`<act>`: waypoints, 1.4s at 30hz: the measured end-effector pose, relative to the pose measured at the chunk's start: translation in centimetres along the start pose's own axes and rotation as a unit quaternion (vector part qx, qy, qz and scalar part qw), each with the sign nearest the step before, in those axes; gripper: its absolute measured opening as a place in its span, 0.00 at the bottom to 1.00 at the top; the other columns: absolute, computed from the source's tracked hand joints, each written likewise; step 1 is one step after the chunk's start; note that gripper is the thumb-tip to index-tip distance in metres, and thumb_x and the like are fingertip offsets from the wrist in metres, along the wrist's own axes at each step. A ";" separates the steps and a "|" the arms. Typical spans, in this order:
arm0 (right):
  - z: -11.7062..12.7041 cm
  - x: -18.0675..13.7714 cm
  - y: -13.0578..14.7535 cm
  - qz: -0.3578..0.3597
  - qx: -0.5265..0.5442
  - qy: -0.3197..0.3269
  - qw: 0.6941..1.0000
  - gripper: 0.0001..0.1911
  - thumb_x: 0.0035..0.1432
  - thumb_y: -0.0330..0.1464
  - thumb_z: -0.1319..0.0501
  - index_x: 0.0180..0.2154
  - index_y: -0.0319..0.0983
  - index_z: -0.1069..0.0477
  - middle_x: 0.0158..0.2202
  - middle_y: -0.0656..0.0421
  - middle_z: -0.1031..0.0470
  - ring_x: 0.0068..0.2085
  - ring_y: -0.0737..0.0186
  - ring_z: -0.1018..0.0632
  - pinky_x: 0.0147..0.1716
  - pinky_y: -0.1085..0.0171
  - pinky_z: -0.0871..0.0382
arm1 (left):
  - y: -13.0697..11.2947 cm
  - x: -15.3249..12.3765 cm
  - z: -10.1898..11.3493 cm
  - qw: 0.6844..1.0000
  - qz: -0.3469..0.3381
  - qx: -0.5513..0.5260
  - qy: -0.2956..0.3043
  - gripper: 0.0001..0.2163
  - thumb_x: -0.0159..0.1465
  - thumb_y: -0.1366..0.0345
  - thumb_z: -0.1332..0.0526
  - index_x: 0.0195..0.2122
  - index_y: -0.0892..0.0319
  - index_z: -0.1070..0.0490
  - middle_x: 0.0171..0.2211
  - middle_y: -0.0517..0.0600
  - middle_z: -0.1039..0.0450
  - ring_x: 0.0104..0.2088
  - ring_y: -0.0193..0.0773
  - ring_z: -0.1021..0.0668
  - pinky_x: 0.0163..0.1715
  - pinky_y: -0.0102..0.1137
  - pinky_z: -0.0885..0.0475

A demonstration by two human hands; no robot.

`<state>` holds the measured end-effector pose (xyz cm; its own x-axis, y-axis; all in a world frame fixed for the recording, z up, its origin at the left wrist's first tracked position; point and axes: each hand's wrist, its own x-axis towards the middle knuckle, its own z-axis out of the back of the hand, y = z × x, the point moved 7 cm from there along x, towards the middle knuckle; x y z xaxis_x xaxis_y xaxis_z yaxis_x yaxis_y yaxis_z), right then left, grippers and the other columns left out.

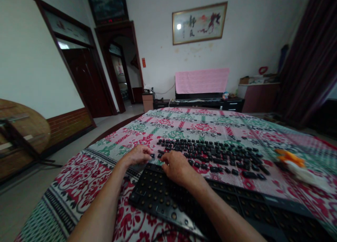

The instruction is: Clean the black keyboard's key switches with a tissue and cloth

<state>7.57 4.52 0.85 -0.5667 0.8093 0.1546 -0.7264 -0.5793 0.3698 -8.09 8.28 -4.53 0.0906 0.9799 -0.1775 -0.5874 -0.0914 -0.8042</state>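
A black keyboard base (pixel 155 189), stripped of its keys and dotted with small brass-coloured spots, lies at a slant before me. Beyond its far edge, loose black keycaps (pixel 210 151) are spread in rough rows. My left hand (pixel 138 155) is closed just past the base's far left corner, with a small black keycap (pixel 152 155) at its fingertips. Over the base's far edge, my right hand (pixel 177 166) has its fingers curled together beside the leftmost keycaps. Whatever its fingertips hold is hidden. My right forearm crosses above the base and covers part of it.
A flowered cloth (pixel 163 128) covers the round table. On the right lies an orange and white item (pixel 292 159), blurred. Behind the table stands a low black cabinet (pixel 202 102) with a pink cloth (pixel 202 81) above it. A round wooden tabletop (pixel 23 129) leans at the left.
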 end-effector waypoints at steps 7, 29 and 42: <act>-0.7 0.1 0.4 0.023 0.049 -0.067 0.996 0.16 0.48 0.31 0.46 0.41 0.39 0.32 0.38 0.54 0.31 0.39 0.63 0.30 0.38 0.68 0.40 | -1.9 -1.5 0.5 0.998 -0.018 0.043 0.044 0.12 0.44 0.64 0.41 0.30 0.63 0.30 0.22 0.44 0.31 0.22 0.29 0.32 0.22 0.23 0.39; -0.8 0.3 0.2 0.049 0.100 -0.117 0.987 0.10 0.46 0.28 0.45 0.33 0.37 0.29 0.30 0.56 0.28 0.32 0.65 0.30 0.31 0.69 0.40 | -5.4 -3.0 -0.9 0.985 -0.067 0.110 0.118 0.11 0.46 0.63 0.42 0.30 0.61 0.28 0.20 0.43 0.35 0.22 0.27 0.34 0.21 0.21 0.40; -3.1 -3.2 4.3 0.090 0.185 0.110 0.973 0.12 0.39 0.27 0.45 0.30 0.37 0.29 0.22 0.62 0.30 0.22 0.72 0.33 0.18 0.74 0.44 | -0.4 -1.7 -0.3 0.989 0.019 0.110 0.097 0.12 0.45 0.63 0.42 0.31 0.60 0.28 0.19 0.44 0.33 0.18 0.28 0.33 0.18 0.22 0.39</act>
<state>5.09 -0.91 -0.85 -0.7705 0.6343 0.0629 -0.4417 -0.6025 0.6648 -7.79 6.58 -4.09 0.2056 0.9219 -0.3283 -0.7526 -0.0655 -0.6552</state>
